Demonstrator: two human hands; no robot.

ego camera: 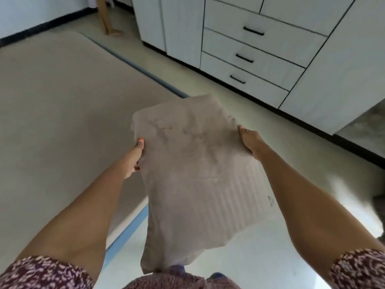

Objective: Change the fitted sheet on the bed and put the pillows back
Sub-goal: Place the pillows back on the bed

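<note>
A pale glossy floor (260, 236) runs through the room and meets a black skirting strip (31, 31) along the foot of a light wall (25, 13) at the upper left. White cabinets (333, 69) fill the upper right, with a stack of three drawers (260, 57) bearing short black handles (253, 31) and a dark plinth along their base, and a grey patterned surface (366, 126) shows in the gap at the far right. A light wooden leg (105, 15) stands on the floor near the top, to the left of the cabinets, and soft even daylight falls over the whole room.
</note>
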